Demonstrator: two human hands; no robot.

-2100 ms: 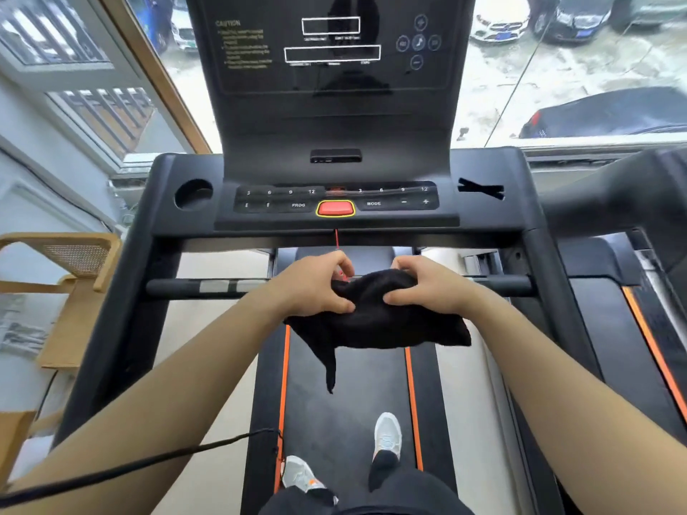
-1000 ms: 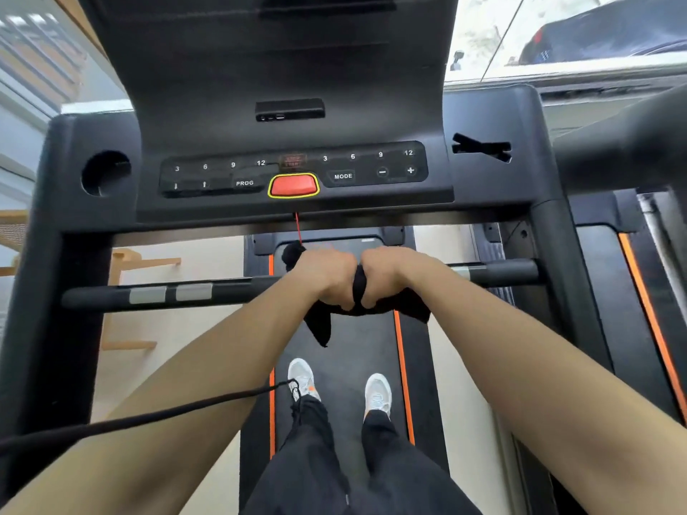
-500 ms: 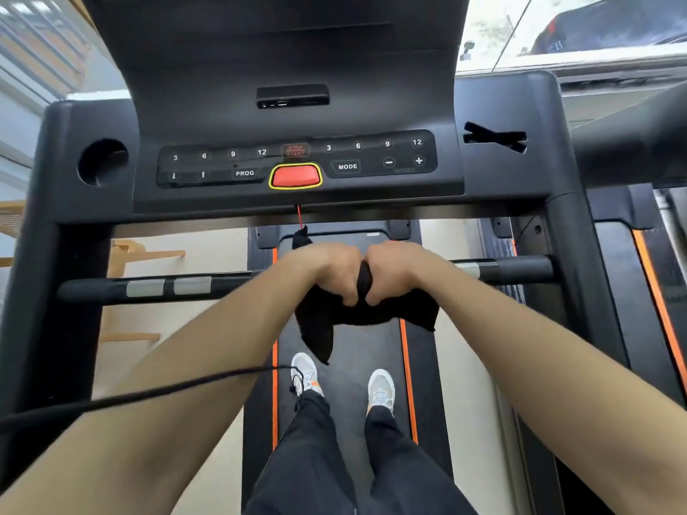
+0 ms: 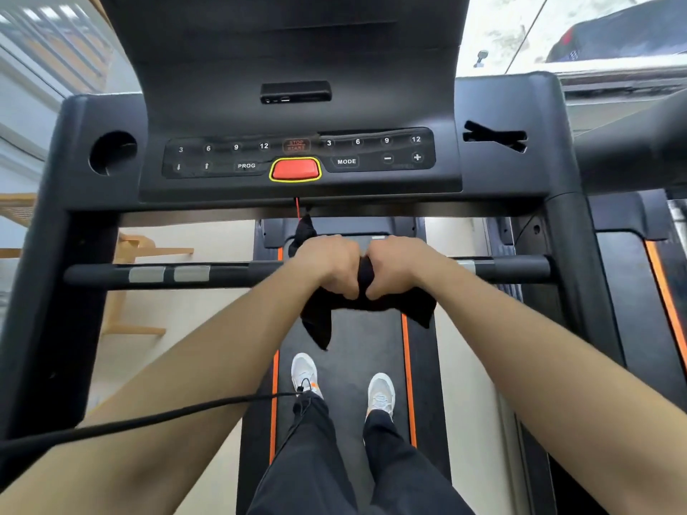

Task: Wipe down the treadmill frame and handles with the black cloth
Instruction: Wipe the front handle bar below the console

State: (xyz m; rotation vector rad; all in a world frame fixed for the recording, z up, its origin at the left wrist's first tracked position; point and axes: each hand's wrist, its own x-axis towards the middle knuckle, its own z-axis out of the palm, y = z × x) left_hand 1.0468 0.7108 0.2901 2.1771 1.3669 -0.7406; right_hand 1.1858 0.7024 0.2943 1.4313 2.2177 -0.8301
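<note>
I stand on a black treadmill, facing its console (image 4: 297, 158) with a red stop button (image 4: 295, 169). A black horizontal handle bar (image 4: 186, 273) with silver sensor patches runs across in front of me. My left hand (image 4: 327, 265) and my right hand (image 4: 399, 265) sit side by side at the bar's middle, both closed on the black cloth (image 4: 319, 321), which is wrapped over the bar. Cloth ends hang below the hands and one corner sticks up behind the left hand. The bar under the hands is hidden.
Black frame uprights stand at the left (image 4: 48, 291) and right (image 4: 580, 273). A cup hole (image 4: 112, 152) is in the console's left side. A black cable (image 4: 148, 421) crosses my left forearm. A wooden chair (image 4: 137, 291) stands left; another treadmill (image 4: 650, 291) is right.
The cloth was held loose in front of the bar, then both hands closed it around the bar's middle. Over the last half second the hands have stayed clamped there, barely shifting.
</note>
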